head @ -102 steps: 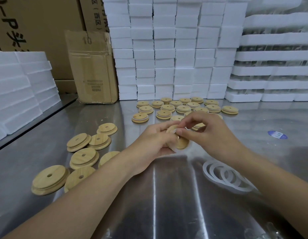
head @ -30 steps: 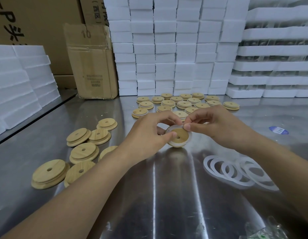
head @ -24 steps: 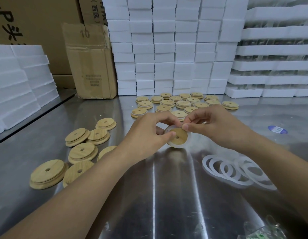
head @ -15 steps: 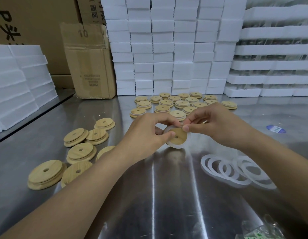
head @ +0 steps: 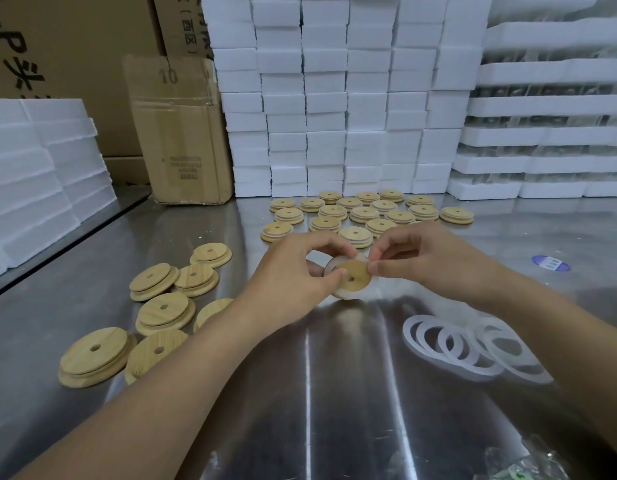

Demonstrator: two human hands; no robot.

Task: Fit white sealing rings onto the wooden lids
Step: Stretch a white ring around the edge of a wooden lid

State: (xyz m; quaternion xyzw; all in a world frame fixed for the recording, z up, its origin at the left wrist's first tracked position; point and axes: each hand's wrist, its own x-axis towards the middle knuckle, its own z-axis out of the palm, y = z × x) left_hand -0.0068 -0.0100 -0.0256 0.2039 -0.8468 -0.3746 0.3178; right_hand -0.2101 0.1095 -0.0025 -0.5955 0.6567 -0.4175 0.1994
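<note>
- Left hand (head: 293,271) grips the round wooden lid (head: 354,277) above the steel table (head: 334,393).
- Right hand (head: 428,259) pinches the white sealing ring (head: 345,293) at the lid's rim.

Brushed steel, glossy, streaked reflections: table (head: 334,410). Pale grained wood, matt, smooth: lids (head: 154,315), 9 o'clock. White, translucent, rubbery-looking, matt: rings (head: 473,367), 4 o'clock. White grainy foam: blocks (head: 326,98), 12 o'clock. Brown creased cardboard: box (head: 179,133), 11 o'clock.

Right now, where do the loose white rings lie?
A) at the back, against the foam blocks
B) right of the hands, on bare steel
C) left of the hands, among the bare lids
B: the loose white rings overlap on the steel table, right of the right hand.
</note>
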